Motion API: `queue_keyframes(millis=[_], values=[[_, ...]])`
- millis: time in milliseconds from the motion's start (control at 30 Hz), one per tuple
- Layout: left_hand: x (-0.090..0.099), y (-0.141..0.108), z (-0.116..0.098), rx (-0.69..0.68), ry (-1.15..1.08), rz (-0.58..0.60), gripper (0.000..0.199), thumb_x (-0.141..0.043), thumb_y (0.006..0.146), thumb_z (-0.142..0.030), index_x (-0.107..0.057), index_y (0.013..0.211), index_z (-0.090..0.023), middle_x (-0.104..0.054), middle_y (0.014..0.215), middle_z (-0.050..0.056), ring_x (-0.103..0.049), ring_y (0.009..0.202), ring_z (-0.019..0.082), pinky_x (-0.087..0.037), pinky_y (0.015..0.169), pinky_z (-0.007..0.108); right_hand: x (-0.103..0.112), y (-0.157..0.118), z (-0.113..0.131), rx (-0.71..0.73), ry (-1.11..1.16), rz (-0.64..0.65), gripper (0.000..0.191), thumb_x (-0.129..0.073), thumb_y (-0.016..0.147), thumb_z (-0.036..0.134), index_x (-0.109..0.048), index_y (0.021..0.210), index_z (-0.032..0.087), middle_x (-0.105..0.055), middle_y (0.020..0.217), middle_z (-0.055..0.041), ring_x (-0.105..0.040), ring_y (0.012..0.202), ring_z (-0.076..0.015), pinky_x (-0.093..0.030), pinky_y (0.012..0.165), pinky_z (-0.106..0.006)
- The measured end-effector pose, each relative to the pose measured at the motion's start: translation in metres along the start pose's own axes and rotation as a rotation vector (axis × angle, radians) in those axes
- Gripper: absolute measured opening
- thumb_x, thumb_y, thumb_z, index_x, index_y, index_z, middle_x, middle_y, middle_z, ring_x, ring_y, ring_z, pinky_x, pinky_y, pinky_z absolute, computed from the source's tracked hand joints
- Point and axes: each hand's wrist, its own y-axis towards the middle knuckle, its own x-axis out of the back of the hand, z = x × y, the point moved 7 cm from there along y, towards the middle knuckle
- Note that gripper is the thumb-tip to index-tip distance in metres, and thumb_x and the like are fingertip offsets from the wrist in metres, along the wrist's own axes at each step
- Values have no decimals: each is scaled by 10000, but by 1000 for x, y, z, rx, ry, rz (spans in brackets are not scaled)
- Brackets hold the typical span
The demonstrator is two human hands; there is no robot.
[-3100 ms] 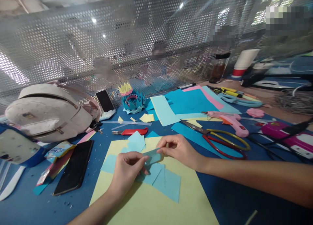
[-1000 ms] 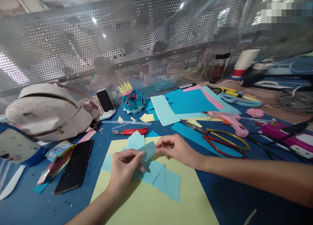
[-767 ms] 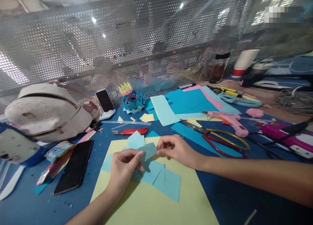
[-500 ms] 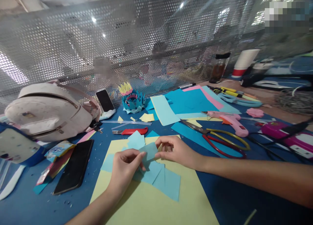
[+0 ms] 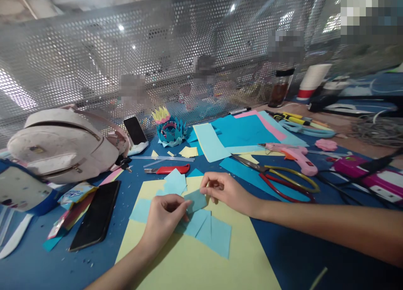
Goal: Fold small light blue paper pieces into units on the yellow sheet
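Between my two hands is a small light blue paper piece, held over a yellow sheet. My left hand pinches its left edge between thumb and forefinger. At its upper right corner, the thumb and fingertips of my right hand are closed on it. Under and beside my hands lie several light blue paper pieces, some overlapping. Just beyond the yellow sheet rests a red utility knife. Scissors with one yellow and one red handle lie right of my right hand.
A blue paper flower stands at the back, near a phone propped upright. Another phone and a pale backpack are at left. Rightward lie a pink glue gun, a magenta power strip and stacked coloured sheets.
The held paper piece has turned and tilted lower between my hands, showing more of its face. My fingers have shifted slightly on its edges; both hands stay over the yellow sheet.
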Motion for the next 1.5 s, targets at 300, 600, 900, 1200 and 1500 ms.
queue_keyframes(millis=[300, 600, 900, 1200, 1500], values=[[4, 5, -1, -49, -48, -49, 188, -711, 767, -348, -759, 795, -169, -629, 650, 12, -495, 559, 122, -365, 525, 228, -1, -2, 2, 24, -6, 30, 367, -692, 835, 511, -594, 759, 165, -556, 617, 21, -528, 522, -108, -406, 502, -225], [1, 6, 5, -23, -260, -7, 239, -767, 734, -294, -554, 765, -191, -552, 559, -56, -527, 494, 102, -405, 523, 211, -10, -13, 28, 292, -107, 150, 306, -422, 1020, 442, -617, 1090, 217, -577, 1127, -83, -560, 1019, -196, -468, 833, -303], [4, 4, -11, -170, -209, -2, 298, -660, 865, -358, -506, 681, -181, -623, 898, 43, -530, 709, 130, -398, 575, 215, -14, -12, 30, 365, -234, 202, 330, -526, 975, 464, -575, 805, 185, -583, 981, -58, -530, 995, -207, -415, 909, -336], [-5, -2, -21, -229, -46, 62, 76, -676, 826, -201, -701, 897, -211, -704, 942, 36, -628, 946, 204, -447, 863, 276, -20, -11, 19, 259, -234, 248, 154, -584, 945, 316, -608, 899, 172, -609, 852, -6, -544, 806, -157, -392, 720, -245], [-6, 5, -12, -163, -88, 56, 76, -664, 817, -239, -682, 867, -186, -681, 876, 35, -613, 860, 189, -449, 758, 255, -17, -9, 18, 200, -184, 211, 209, -570, 952, 344, -617, 857, 164, -625, 824, -11, -559, 770, -149, -403, 705, -239]])
